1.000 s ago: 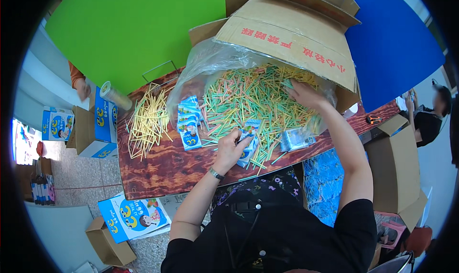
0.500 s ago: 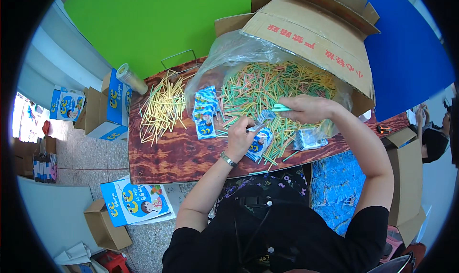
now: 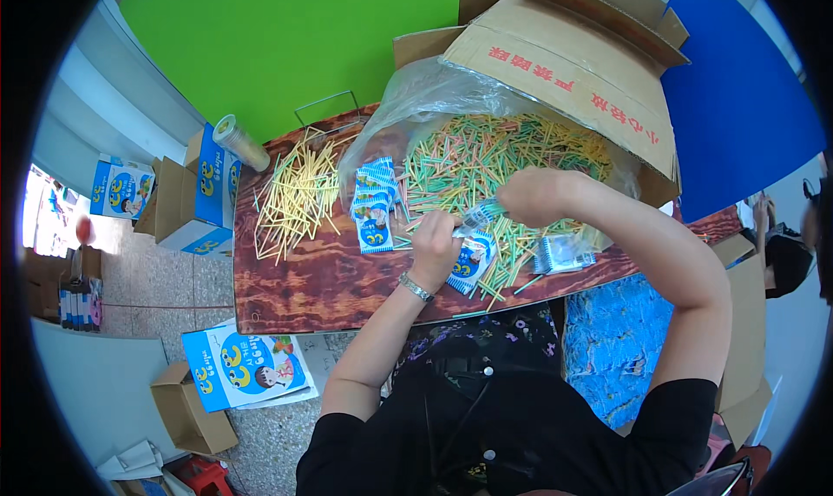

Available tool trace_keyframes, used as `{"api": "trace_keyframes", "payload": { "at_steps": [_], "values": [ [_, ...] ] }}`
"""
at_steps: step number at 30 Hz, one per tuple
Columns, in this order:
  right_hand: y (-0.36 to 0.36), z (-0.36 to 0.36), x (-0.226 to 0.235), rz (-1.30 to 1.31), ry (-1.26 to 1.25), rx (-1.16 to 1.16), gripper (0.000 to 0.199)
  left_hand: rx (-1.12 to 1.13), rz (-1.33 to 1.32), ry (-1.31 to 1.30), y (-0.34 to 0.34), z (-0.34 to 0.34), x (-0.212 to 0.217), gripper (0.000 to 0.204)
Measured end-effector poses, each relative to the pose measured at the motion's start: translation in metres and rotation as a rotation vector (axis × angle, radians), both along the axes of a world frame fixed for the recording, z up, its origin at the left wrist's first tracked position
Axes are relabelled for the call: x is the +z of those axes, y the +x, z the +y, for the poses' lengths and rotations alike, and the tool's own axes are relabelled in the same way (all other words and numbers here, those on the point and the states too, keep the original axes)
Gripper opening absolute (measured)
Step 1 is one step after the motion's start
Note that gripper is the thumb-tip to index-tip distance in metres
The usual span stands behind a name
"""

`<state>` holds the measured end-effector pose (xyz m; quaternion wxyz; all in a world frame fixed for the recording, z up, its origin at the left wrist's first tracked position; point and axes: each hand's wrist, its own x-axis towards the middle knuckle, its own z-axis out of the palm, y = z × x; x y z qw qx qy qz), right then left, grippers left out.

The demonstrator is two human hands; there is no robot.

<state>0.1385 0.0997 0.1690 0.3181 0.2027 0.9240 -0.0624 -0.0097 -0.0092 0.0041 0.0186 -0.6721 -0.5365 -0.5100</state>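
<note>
Head view. The left hand [image 3: 434,246] grips the mouth of a small blue-and-white packet [image 3: 473,257] lying on the wooden counter [image 3: 330,283], its long axis running from the wrist up and right. The right hand [image 3: 534,197], fingers pinched on what looks like a few thin sticks [image 3: 486,211], sits just above and right of the packet mouth, so the sticks point down-left toward the opening. The bulk of the coloured sticks [image 3: 503,153] lies behind, on the clear plastic liner [image 3: 408,105] of a cardboard box [image 3: 564,62].
</note>
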Motion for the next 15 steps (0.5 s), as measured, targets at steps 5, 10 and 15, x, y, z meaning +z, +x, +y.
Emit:
{"api": "trace_keyframes", "payload": {
  "at_steps": [5, 10, 15],
  "values": [
    [-0.009, -0.011, 0.017, 0.112, 0.037, -0.053, 0.019, -0.044, -0.013, 0.048, 0.000, 0.006, 0.001, 0.021],
    [0.015, -0.003, 0.032, 0.524, -0.017, 0.021, 0.040, -0.061, -0.269, -0.147, -0.005, 0.006, -0.003, 0.018],
    [0.023, 0.002, -0.033, 1.065, -0.106, -0.082, 0.045, -0.251, -0.533, -0.265, -0.003, 0.013, -0.008, 0.025]
  ]
}}
